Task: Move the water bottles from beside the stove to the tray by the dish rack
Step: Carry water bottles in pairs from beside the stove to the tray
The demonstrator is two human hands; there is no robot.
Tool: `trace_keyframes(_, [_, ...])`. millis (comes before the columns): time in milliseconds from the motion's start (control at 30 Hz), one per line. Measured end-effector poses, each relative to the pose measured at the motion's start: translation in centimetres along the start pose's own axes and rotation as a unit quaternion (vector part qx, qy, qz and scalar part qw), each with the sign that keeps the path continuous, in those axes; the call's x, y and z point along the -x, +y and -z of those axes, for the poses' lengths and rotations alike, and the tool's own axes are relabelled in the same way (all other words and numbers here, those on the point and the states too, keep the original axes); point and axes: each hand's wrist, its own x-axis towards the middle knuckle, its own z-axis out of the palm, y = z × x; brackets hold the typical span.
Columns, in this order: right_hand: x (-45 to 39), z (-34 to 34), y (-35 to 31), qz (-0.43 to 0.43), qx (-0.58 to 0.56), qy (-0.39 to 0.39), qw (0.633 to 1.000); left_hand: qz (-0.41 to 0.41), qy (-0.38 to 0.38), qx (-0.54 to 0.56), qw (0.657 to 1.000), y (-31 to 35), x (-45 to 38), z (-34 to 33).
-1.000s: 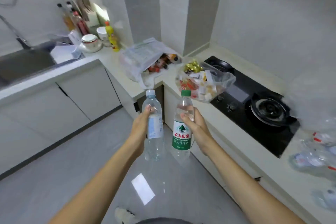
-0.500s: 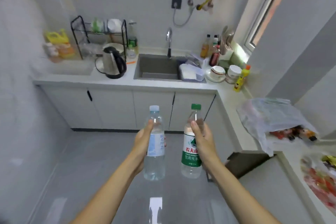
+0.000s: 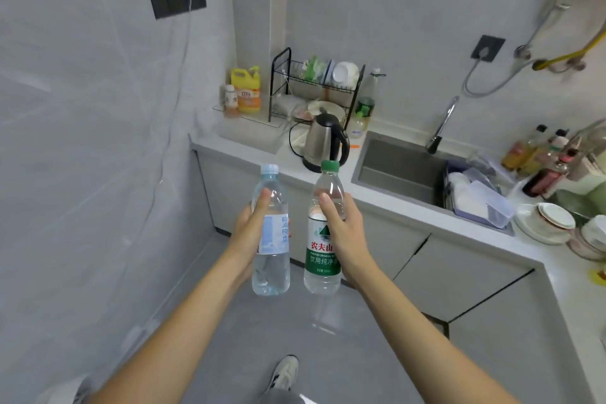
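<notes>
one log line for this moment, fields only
left hand: holds blue-cap bottle | right hand: holds green-cap bottle | both upright, over floor | dish rack ahead

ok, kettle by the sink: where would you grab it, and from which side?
Take the kettle by its black loop handle, coming from the sink side. It stands upright with the handle on that side, away from the dish rack, and the loop leaves room for fingers; the steel body is broad and smooth.

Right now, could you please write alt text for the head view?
A person carries two upright water bottles, the blue-capped bottle in the left hand and the green-capped bottle in the right hand, towards a counter with a dish rack, kettle and sink.
</notes>
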Motion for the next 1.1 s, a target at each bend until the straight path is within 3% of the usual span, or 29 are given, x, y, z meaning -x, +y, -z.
trace_keyframes(433, [-27.9,-12.2,0.5,-0.021,-0.040,-0.067,0.997,-0.003,0.080,-0.049,0.996,9.5,-26.8,7.5])
trace_keyframes(733, [-47.5,-16.9,2.9,-0.036,-0.011,-0.044,0.998,-0.039,0.042,-0.080,0.995,14.3,-48.0,7.8])
trace_keyframes(933, [-62.2,-19.4,6.1,-0.090,0.035,0.033,0.995,-0.054,-0.023,-0.090,0.994,16.3,-63.7,7.4])
trace_keyframes(1100, [-69.9,-19.8,5.4,-0.073,0.034,0.059,0.995,-0.067,-0.073,-0.143,0.985,18.2,-72.8,6.3])
